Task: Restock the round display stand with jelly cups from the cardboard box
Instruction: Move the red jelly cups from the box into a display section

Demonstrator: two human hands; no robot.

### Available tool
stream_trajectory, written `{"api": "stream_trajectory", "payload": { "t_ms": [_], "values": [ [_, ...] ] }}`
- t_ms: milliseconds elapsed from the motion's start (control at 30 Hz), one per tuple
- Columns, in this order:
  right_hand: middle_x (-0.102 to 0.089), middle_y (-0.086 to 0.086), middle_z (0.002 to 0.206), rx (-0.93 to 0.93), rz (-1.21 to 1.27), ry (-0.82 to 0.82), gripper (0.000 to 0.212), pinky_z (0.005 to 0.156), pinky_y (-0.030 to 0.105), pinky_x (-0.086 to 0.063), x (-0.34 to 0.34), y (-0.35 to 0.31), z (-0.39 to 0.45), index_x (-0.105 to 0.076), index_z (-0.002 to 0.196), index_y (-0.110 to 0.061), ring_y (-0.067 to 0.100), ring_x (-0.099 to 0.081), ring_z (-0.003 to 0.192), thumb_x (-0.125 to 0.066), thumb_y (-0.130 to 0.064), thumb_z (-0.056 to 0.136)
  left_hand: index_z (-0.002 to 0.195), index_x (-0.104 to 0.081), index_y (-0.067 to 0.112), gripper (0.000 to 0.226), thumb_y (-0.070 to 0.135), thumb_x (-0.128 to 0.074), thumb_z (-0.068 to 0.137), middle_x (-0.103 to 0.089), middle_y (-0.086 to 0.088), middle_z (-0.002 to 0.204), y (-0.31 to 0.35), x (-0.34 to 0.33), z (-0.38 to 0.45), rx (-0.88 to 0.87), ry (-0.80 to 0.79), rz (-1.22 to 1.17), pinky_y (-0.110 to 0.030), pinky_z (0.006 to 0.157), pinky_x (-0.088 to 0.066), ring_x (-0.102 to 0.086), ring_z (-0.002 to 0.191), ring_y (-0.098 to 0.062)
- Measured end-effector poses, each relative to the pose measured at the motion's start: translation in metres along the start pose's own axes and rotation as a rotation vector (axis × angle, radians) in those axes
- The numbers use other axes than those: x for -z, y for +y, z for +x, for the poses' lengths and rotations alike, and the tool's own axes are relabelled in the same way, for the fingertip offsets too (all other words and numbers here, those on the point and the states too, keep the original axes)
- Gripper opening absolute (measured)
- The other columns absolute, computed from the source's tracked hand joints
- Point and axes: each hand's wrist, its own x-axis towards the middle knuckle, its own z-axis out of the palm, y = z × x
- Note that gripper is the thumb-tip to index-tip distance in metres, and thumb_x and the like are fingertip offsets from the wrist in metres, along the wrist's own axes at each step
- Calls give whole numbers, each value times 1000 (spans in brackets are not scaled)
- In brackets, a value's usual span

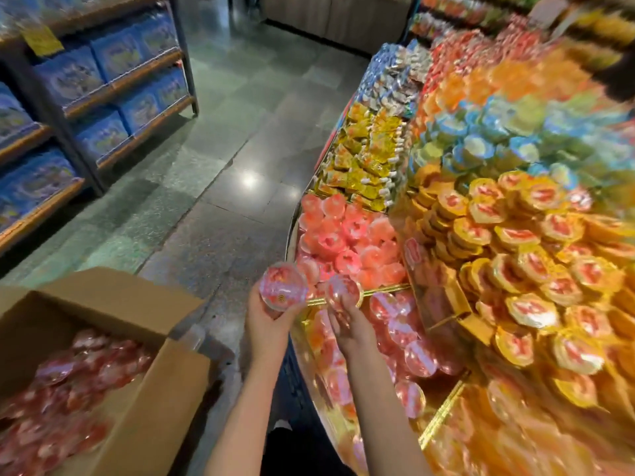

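Note:
My left hand [266, 321] grips a clear jelly cup [284, 286] with a pink and red lid, held up beside the stand's rim. My right hand [350, 326] holds a second jelly cup [342, 291] just above the stand's lower tier. The round display stand [443, 410] fills the right side, with gold dividers between its sections. The section under my right hand holds several pink jelly cups [409, 341]. The open cardboard box [161, 365] stands at lower left with many more of the same cups [68, 389] inside.
The upper tier holds stacked orange-lidded cups [536, 255] and blue cups [481, 146]. Yellow packets [364, 159] and peach-pink cups [347, 235] fill the farther sections. Wooden shelves with blue bags [103, 94] stand at the left across a grey tiled aisle [220, 187].

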Motion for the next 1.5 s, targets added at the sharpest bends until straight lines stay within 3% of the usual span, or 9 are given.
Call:
{"api": "stream_trajectory", "payload": {
  "t_ms": [167, 300, 467, 633, 800, 967, 1200, 1400, 1500],
  "values": [
    [-56, 16, 120, -55, -61, 206, 34, 69, 26, -54, 16, -8, 45, -52, 127, 6, 35, -56, 117, -56, -1, 94, 126, -52, 14, 66, -6, -80, 70, -63, 2, 114, -26, -11, 14, 90, -50, 54, -10, 75, -50, -62, 101, -7],
    [-57, 13, 128, -159, 186, 260, 32, 49, 9, -45, 40, -7, 82, -52, 130, -2, 6, -55, 71, -48, -8, 100, 124, -53, 16, 66, -11, -77, 69, -64, 0, 115, -31, -23, 22, 123, -81, 72, -12, 75, -50, -64, 101, -5],
    [-68, 9, 113, -97, 41, 363, 38, 73, 37, -53, 47, 9, 108, -60, 120, -5, 28, -66, 99, -69, -22, 87, 124, -50, 14, 67, -16, -74, 69, -62, 5, 111, -33, -39, 31, 156, -94, 83, -8, 71, -49, -65, 89, 9],
    [-68, 3, 93, -11, 18, 334, 43, 50, 26, -54, 57, 19, 121, -56, 117, -7, 18, -68, 67, -76, -18, 81, 111, -55, 26, 64, -15, -76, 67, -65, 4, 108, -38, -49, 33, 138, -167, 149, -11, 72, -50, -67, 91, 1],
    [-71, 9, 100, -132, -49, 268, 40, 94, 50, -51, 60, 14, 120, -63, 115, 0, 33, -69, 94, -75, -20, 81, 122, -54, 25, 69, -4, -83, 66, -66, 5, 113, -51, -45, 31, 181, -229, 226, -27, 87, -53, -66, 101, -9],
    [-52, 4, 61, -232, -208, 257, 17, 39, 22, -40, 64, -3, 88, -58, 102, 0, 17, -46, 49, -61, -8, 86, 133, -50, 22, 80, 2, -85, 64, -66, 3, 118, -58, -43, 23, 201, -308, 301, -28, 89, -52, -66, 101, -8],
    [-71, -1, 104, -77, -356, -218, 41, 68, 28, -56, 62, -18, 27, -61, 119, -17, 17, -69, 88, -62, -44, 89, 134, -48, 30, 87, 21, -91, 59, -58, 4, 133, -67, -50, 9, 207, -497, 391, -42, 101, -48, -57, 119, -16],
    [-72, 10, 102, 40, -240, -160, 32, 75, 34, -52, 92, -12, 21, -61, 116, -7, 34, -68, 97, -68, -17, 86, 128, -40, 58, 92, 7, -85, 66, -47, 0, 144, -78, -58, -2, 162, -717, 464, -34, 85, -57, -64, 108, -11],
    [-73, 8, 93, 80, -193, -66, 26, 77, 34, -55, 107, -15, 30, -62, 113, -5, 27, -70, 87, -65, -15, 89, 146, -24, 41, 93, -4, -71, 80, -38, 7, 147, -78, -58, -7, 181, -730, 529, -17, 76, -54, -61, 94, 9]
  ]
}}
